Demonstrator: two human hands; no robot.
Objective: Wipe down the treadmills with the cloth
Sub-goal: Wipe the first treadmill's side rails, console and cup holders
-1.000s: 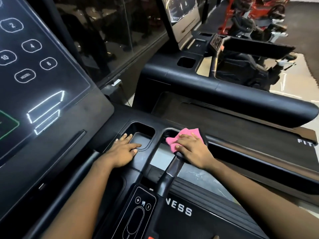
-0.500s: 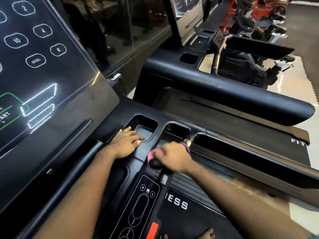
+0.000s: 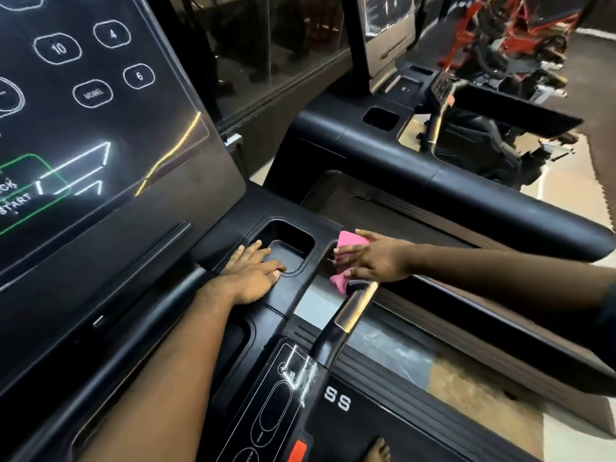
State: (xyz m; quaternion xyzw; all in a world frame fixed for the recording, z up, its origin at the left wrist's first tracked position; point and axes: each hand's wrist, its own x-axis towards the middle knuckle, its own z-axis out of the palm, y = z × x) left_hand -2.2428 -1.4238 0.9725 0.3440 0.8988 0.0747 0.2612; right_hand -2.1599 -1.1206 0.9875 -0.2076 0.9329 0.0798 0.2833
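our left hand (image 3: 251, 275) lies flat, fingers straight and holding nothing, on the black treadmill console (image 3: 230, 225), its fingertips at the edge of the cup holder (image 3: 290, 236). our right hand (image 3: 373, 260) presses the pink cloth (image 3: 350, 242) onto the console's right end, fingers spread and nearly straight rather than clenched round it. the cloth shows above and below the fingers, right at the top of the handlebar (image 3: 346, 315). the lit touchscreen (image 3: 100, 111) rises at left. a second treadmill (image 3: 433, 181) stands beyond.

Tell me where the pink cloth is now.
In the head view, right of centre: the pink cloth lies under the right hand, at the handlebar's top.
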